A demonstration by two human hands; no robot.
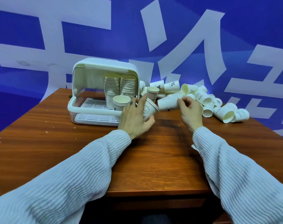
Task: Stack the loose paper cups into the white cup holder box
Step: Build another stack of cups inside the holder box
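Head view is showing the left hand (134, 117) gripping a short nested stack (149, 110) of paper cups, tilted with rims pointing right, just in front of the open box (82, 73). The thumb is lying under the stack wall and the fingers (142, 100) are spreading over the top; the grip is partly closed, wrapping the wall without visibly flattening it. The right hand (190, 110) is pinching a single cup (167, 102) held on its side, with its closed base pointing at the stack's rims; the fingertips are closing on the far end of this cup, near its mouth. Judged from the material, these cups are handling as very light, thin-walled and easily crushed, and smooth enough to slip; holding is best done at mid-wall or at the rolled rim, with light pressure. Two tall stacks (119, 87) and a short one (121, 101) are already standing inside the box. Many loose cups (218, 107) are lying on the bench (72, 151) to the right of the box, behind the hands.
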